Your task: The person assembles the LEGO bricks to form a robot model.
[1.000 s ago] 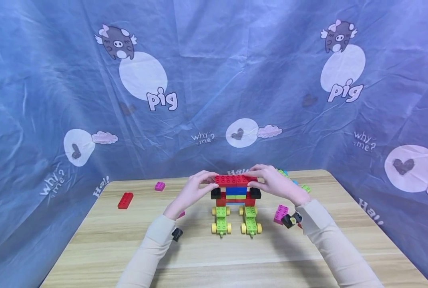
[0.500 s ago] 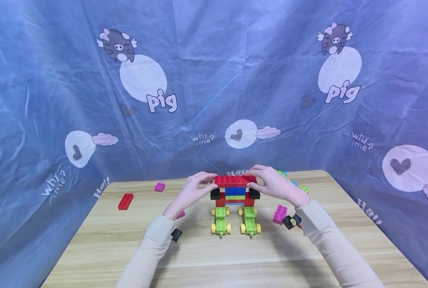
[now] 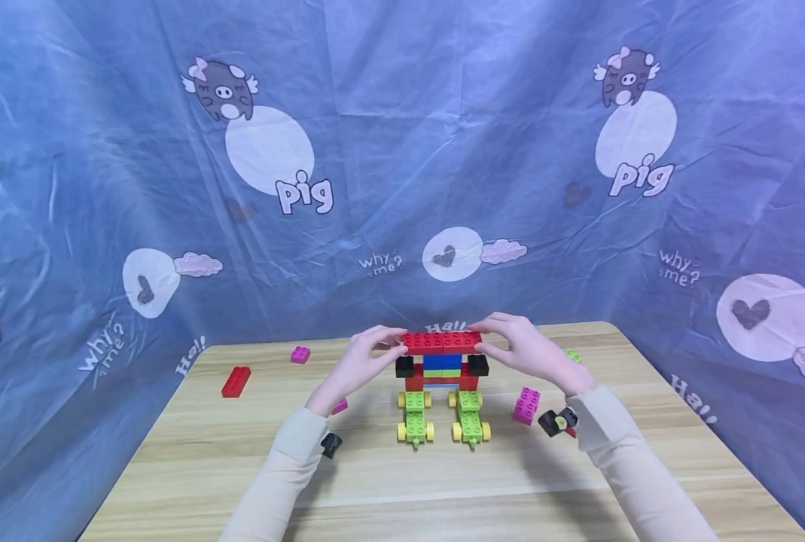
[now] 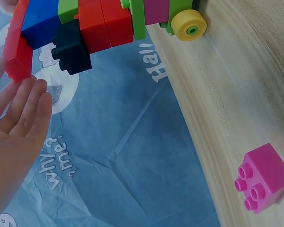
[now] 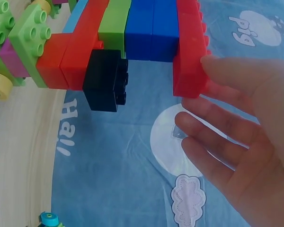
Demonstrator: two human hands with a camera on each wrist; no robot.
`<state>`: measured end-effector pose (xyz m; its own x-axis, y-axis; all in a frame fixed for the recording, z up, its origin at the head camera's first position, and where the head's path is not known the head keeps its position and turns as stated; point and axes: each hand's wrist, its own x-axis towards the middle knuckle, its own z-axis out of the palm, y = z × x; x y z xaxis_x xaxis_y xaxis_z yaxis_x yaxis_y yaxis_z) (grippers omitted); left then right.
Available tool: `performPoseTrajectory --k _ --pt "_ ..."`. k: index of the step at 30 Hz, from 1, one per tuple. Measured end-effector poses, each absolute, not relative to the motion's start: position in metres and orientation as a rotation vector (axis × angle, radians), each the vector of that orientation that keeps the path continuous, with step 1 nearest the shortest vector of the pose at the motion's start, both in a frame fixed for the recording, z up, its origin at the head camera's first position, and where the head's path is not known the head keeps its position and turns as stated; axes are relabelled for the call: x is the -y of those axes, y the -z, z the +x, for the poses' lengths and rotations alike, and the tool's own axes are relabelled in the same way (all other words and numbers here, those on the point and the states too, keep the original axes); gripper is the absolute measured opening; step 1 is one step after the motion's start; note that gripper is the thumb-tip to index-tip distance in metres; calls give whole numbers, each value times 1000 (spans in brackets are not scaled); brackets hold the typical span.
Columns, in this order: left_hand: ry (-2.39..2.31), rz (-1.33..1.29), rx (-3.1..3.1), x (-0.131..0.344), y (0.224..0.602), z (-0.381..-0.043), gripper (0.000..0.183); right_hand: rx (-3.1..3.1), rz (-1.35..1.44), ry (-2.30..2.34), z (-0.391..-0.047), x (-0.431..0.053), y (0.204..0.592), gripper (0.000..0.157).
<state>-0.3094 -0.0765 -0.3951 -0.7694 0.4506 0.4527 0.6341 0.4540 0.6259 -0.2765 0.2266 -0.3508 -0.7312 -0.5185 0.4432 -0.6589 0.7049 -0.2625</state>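
A toy-brick build stands mid-table in the head view. Its top is a row of red bricks (image 3: pixel 442 343) with a seam near the middle. My left hand (image 3: pixel 361 363) pinches the row's left end between thumb and fingers. At the other end, the thumb and index finger of my right hand (image 3: pixel 529 350) grip the red brick, with the other fingers (image 5: pixel 210 151) spread below. Under the row sit blue bricks (image 3: pixel 442 362), lime bricks, black bricks (image 3: pixel 405 366) jutting out at both sides, and red bricks. Two lime wheeled bases (image 3: pixel 415 427) with yellow wheels carry it.
A loose red brick (image 3: pixel 236 382) and a magenta brick (image 3: pixel 300 354) lie at the left. Another magenta brick (image 3: pixel 527 406) lies right of the build, near black pieces (image 3: pixel 558 421) beside my right sleeve. A patterned blue cloth (image 3: pixel 402 188) hangs behind the table.
My right hand has shifted slightly right, from overlapping the top red row to its outer end. The left hand keeps its place; the build stays where it was.
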Motion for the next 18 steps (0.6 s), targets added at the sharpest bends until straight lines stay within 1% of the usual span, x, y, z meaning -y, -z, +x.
performPoseTrajectory --k 7,18 --pt "1231 -934 2476 78 395 -309 32 2571 930 -598 -278 -229 353 33" --pt "1259 -947 2450 77 396 -310 31 2554 934 -610 -278 -228 355 32"
